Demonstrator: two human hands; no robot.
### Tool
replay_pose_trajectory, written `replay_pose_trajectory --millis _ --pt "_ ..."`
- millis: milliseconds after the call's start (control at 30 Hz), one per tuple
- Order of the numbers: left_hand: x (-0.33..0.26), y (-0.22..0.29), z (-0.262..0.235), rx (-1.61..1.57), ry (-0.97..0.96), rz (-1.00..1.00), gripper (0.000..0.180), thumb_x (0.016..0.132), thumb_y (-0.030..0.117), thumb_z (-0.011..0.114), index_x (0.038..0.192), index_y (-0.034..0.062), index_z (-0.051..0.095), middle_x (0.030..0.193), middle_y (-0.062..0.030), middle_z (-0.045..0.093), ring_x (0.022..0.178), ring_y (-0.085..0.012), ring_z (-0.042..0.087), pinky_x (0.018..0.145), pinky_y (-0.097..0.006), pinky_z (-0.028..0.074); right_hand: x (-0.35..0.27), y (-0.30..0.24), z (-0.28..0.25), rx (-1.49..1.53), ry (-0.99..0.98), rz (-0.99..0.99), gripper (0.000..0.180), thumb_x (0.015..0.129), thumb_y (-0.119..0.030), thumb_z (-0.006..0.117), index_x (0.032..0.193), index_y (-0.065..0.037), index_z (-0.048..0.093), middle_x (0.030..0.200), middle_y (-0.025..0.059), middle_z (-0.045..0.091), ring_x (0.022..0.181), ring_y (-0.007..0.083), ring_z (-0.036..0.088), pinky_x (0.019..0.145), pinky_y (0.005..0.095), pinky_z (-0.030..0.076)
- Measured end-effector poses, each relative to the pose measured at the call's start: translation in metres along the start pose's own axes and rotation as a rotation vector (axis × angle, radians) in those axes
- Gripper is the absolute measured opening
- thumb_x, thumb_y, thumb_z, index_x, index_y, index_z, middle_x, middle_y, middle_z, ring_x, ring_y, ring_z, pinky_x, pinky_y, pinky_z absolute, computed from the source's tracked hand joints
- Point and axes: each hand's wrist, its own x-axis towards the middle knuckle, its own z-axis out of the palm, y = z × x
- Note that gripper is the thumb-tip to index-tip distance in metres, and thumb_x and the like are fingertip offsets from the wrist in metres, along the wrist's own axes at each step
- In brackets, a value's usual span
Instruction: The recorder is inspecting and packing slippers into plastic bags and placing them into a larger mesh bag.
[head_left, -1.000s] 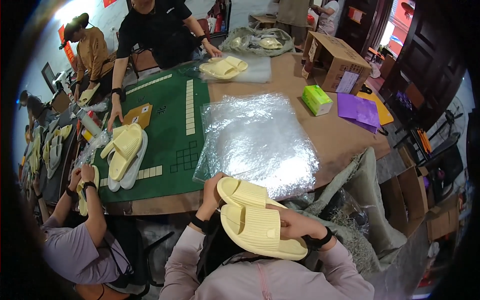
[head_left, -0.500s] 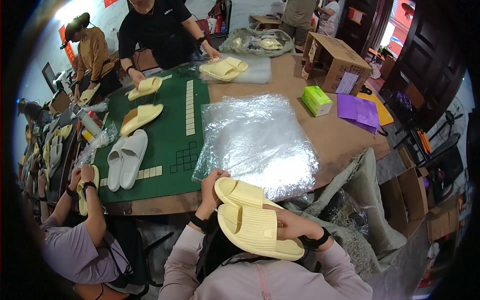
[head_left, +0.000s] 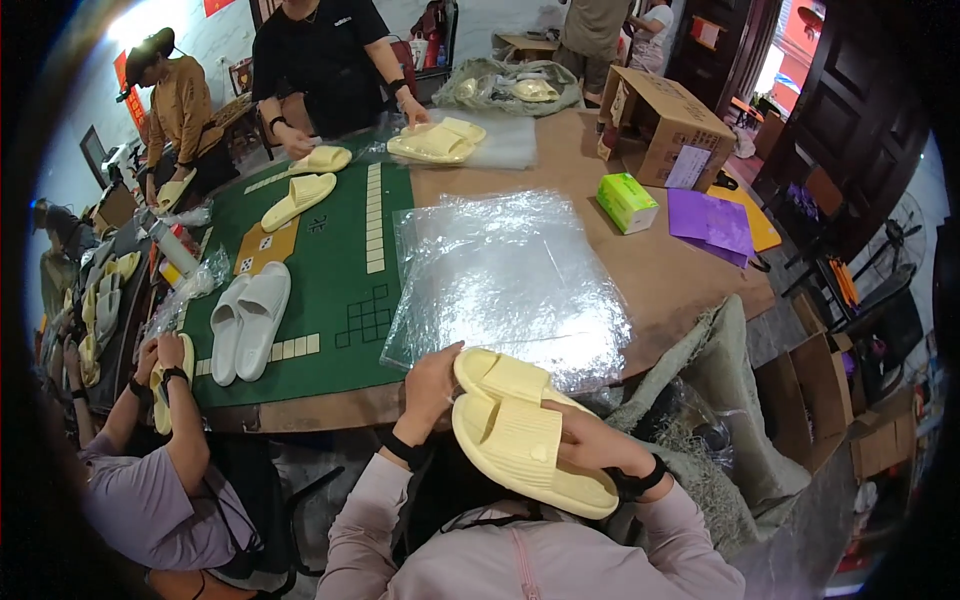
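Observation:
A pair of pale yellow ribbed slide slippers (head_left: 512, 440) is held over the table's near edge, in front of my chest. My right hand (head_left: 597, 440) grips the pair from the right, its fingers reaching under the straps' right side. At the pair's left end, my left hand (head_left: 432, 385) is closed, fingertips beside the rim of the farther slipper. Whatever those fingers pinch, if anything, is too small or hidden to make out. Just beyond both hands lies a stack of clear plastic bags (head_left: 510, 290).
Light grey slippers (head_left: 250, 322) rest on the green mat (head_left: 350, 370). Across the table, a co-worker (head_left: 325, 70) handles yellow slippers (head_left: 437, 140). A green tissue box (head_left: 627, 203), purple bags (head_left: 712, 226) and an open carton (head_left: 675, 135) stand right. A woven sack (head_left: 725, 390) stands beside me.
The slippers in my hands have shifted slightly right, and my left hand has turned a little. Across the table, the co-worker's yellow slippers moved away, uncovering a tan card on the mat.

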Motion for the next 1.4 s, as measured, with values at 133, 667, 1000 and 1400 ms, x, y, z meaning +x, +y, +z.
replay_pose_trajectory --millis 133,667,1000,1400 --pt "0.005 0.01 -0.003 0.008 0.114 0.094 0.026 0.088 0.006 0.052 0.111 0.0047 0.064 0.091 -0.0173 0.065 0.083 -0.034 0.061 0.073 -0.039 0.049 0.003 0.001 -0.001 -0.356 0.126 0.034 0.027 0.079 -0.005 0.055 0.106 0.001 0.06 0.115 0.0187 0.053 0.095 0.0368 0.053 0.083 0.0408 0.044" --pt "-0.021 0.069 -0.001 -0.168 -0.161 0.098 0.03 0.09 0.01 0.055 0.118 0.0136 0.063 0.13 -0.0163 0.053 0.125 -0.0383 0.044 0.106 -0.045 0.029 0.061 0.033 0.014 -0.929 0.451 0.112 0.026 0.075 -0.017 0.062 0.094 0.001 0.063 0.122 0.0319 0.047 0.116 0.0426 0.046 0.092 0.0501 0.039" --pt "-0.033 0.046 0.01 -0.159 -0.194 0.025 0.031 0.086 0.012 0.059 0.115 0.0171 0.064 0.131 -0.0188 0.048 0.123 -0.0396 0.042 0.103 -0.046 0.032 0.085 0.09 0.008 -0.954 0.294 0.168 0.072 0.076 -0.045 0.067 0.138 -0.02 0.041 0.145 0.0306 0.021 0.133 0.0475 0.025 0.103 0.056 0.028" --pt "-0.051 0.025 0.033 0.176 -0.279 -0.09 0.05 0.091 0.013 0.049 0.139 0.0247 0.042 0.147 -0.0239 0.023 0.132 -0.0483 0.025 0.107 -0.055 0.019 0.042 0.075 0.023 -0.982 0.27 0.149 0.087 0.068 -0.037 0.076 0.143 -0.029 0.033 0.143 0.0176 0.034 0.133 0.0443 0.026 0.097 0.073 0.017"
